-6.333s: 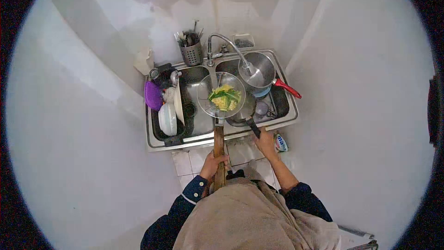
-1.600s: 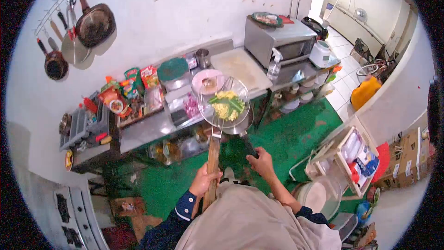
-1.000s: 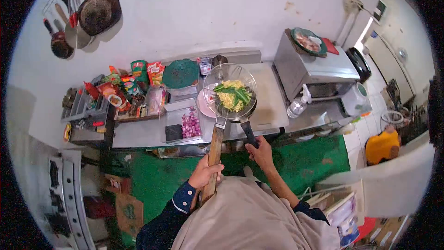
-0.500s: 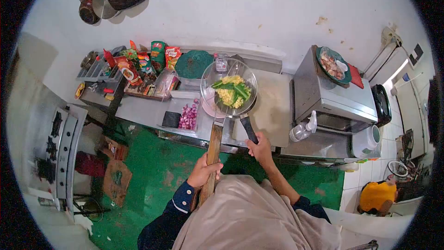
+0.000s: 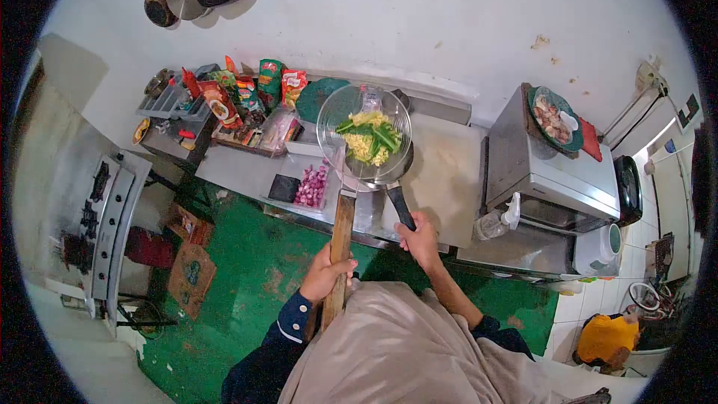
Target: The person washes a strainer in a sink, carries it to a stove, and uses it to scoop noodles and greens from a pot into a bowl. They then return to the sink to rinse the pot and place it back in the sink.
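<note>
My left hand (image 5: 326, 272) is wrapped round the wooden handle of a round wire strainer (image 5: 327, 133). Yellow noodles (image 5: 363, 151) and green leafy vegetables (image 5: 385, 135) lie in its basket. Closed on a black handle, my right hand (image 5: 420, 243) holds a metal saucepan (image 5: 403, 167). The strainer overlaps most of the saucepan in this view, hiding its inside. Both are in front of me at the counter edge. Left of them on the counter, a clear tray holds chopped shallots (image 5: 310, 185) and a black block (image 5: 283, 188).
A pale cutting board (image 5: 445, 172) lies right of the saucepan. Beyond it stand a spray bottle (image 5: 496, 223) and a microwave (image 5: 546, 172) carrying a plate of meat (image 5: 555, 120). Sauce packets (image 5: 269, 84) crowd the back left. A stove (image 5: 112, 217) stands far left; a person (image 5: 608, 340) is low at right.
The view has turned a little left, so the counter appears shifted right. The strainer has moved slightly left relative to the saucepan. Both hands keep their holds.
</note>
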Tool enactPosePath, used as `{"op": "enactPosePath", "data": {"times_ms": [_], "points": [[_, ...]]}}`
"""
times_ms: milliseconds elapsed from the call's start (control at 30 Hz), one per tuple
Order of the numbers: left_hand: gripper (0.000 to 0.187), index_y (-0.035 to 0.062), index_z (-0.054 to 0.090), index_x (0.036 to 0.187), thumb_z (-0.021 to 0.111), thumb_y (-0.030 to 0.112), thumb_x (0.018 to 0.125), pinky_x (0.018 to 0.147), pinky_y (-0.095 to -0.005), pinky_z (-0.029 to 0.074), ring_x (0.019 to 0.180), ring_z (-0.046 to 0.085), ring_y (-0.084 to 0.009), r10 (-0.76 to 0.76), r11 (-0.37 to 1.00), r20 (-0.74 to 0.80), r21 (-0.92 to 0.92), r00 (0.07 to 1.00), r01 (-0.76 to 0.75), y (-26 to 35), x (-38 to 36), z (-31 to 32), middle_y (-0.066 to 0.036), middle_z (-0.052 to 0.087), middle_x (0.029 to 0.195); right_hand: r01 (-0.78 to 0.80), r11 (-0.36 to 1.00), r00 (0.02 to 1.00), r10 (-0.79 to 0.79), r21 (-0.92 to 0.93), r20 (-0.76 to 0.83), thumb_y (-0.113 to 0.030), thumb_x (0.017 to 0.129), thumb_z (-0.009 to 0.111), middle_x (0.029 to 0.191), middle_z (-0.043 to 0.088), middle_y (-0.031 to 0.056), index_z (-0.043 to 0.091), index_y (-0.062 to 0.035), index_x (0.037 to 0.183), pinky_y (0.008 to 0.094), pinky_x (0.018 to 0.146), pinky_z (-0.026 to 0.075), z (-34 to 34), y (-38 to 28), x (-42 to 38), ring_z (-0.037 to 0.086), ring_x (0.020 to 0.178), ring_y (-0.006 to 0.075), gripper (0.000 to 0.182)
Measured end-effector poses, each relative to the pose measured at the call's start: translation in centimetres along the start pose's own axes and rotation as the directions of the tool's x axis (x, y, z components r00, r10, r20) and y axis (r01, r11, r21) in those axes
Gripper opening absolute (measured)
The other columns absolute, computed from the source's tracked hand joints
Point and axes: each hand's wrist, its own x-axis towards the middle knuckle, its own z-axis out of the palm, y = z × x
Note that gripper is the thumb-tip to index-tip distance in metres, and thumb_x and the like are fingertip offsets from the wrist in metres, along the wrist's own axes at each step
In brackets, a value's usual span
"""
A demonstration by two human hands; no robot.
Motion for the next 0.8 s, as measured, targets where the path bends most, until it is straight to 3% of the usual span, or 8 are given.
{"op": "enactPosePath", "data": {"times_ms": [400,500,600,800], "points": [[0.027,0.0020,0.045,0.098,0.063,0.006,0.078,0.048,-0.0266,0.047,0.058,0.053,-0.0115,0.033,0.999,0.018,0.020,0.999,-0.033,0.6,0.2,0.5,-0.004,0.051,0.074,-0.004,1.000,1.000,0.004,-0.005,-0.005,-0.019,0.077,0.068,0.062,0.056,0.0059,0.051,0.0025,0.100,0.0287,0.043,0.044,0.2,0.3,0.6,0.054,0.045,0.0134,0.036],[0.025,0.0030,0.045,0.095,0.062,0.004,0.077,0.047,-0.0269,0.047,0.057,0.053,-0.0118,0.005,1.000,0.015,-0.025,1.000,-0.004,0.2,0.6,0.6,-0.004,0.051,0.073,0.025,1.000,1.000,-0.025,0.006,-0.007,-0.010,0.078,0.065,0.062,0.054,0.0043,0.049,0.0019,0.094,0.0228,0.039,0.039,0.3,-0.7,0.3,0.049,0.044,0.0089,0.025],[0.024,0.0034,0.045,0.093,0.062,0.003,0.077,0.047,-0.0273,0.047,0.056,0.053,-0.0122,-0.025,0.998,0.015,-0.057,1.000,0.026,-0.7,0.8,0.5,-0.004,0.050,0.072,0.020,0.999,1.000,-0.019,-0.027,0.005,-0.019,0.077,0.067,0.060,0.056,0.0058,0.052,0.0023,0.097,0.0290,0.042,0.044,0.0,-0.6,0.3,0.054,0.045,0.0140,0.033],[0.024,0.0033,0.045,0.094,0.062,0.003,0.078,0.048,-0.0265,0.046,0.056,0.053,-0.0117,-0.003,1.000,0.000,-0.029,1.000,0.003,0.0,0.3,0.7,-0.004,0.051,0.071,-0.009,1.000,1.000,0.009,0.006,0.015,-0.019,0.077,0.067,0.060,0.057,0.0055,0.052,0.0007,0.094,0.0277,0.042,0.044,0.0,-0.7,-0.2,0.055,0.045,0.0131,0.030]]}}
